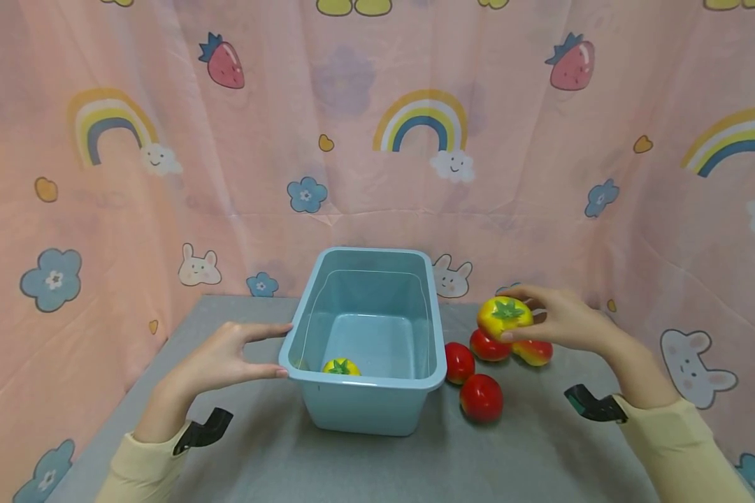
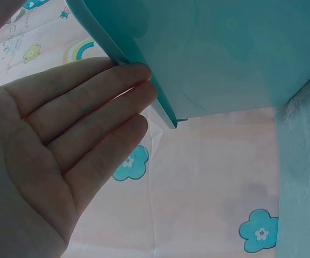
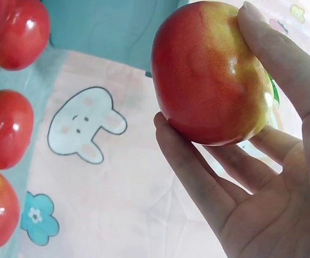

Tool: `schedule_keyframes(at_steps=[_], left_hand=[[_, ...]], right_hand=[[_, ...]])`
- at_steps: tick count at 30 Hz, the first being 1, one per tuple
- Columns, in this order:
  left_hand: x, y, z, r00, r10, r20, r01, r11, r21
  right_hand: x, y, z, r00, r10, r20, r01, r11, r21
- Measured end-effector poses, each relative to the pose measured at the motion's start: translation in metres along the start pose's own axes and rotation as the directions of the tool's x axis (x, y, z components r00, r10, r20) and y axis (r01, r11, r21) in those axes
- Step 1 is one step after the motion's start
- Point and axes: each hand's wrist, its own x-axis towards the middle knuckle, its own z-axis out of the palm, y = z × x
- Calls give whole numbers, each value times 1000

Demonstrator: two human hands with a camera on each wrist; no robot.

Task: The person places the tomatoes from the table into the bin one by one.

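At lower left of the head view, the left hand has its fingers straight and thumb spread, fingertips touching the left rim of the blue tub. The tub stands at lower centre on the grey table, one yellow fruit inside at its near end. Just right of it sit a red fruit, a second one nearer, a third farther back and a fourth. Right of centre, the right hand, partly curled, grips a yellow-and-red fruit above the back pair.
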Motion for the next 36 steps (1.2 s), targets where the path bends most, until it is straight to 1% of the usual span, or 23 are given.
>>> schedule_keyframes(at_steps=[6, 14, 20, 27, 36], left_hand=[[0, 0, 0, 1000, 0, 0, 0, 1000, -4], [0, -1, 1, 1000, 8, -3, -8, 1000, -2], [0, -2, 2, 1000, 9, -14, -9, 1000, -3], [1, -3, 1, 1000, 5, -14, -5, 1000, 6], [1, -1, 0, 1000, 4, -8, -4, 1000, 6]], right_hand=[[7, -7, 1, 1000, 3, 2, -3, 1000, -6], [16, -16, 3, 999, -41, -13, 41, 999, -19], [24, -24, 3, 995, -94, -18, 94, 996, -4], [33, -34, 1, 986, -164, -18, 164, 986, 24], [43, -48, -1, 983, -182, -5, 182, 982, 44]])
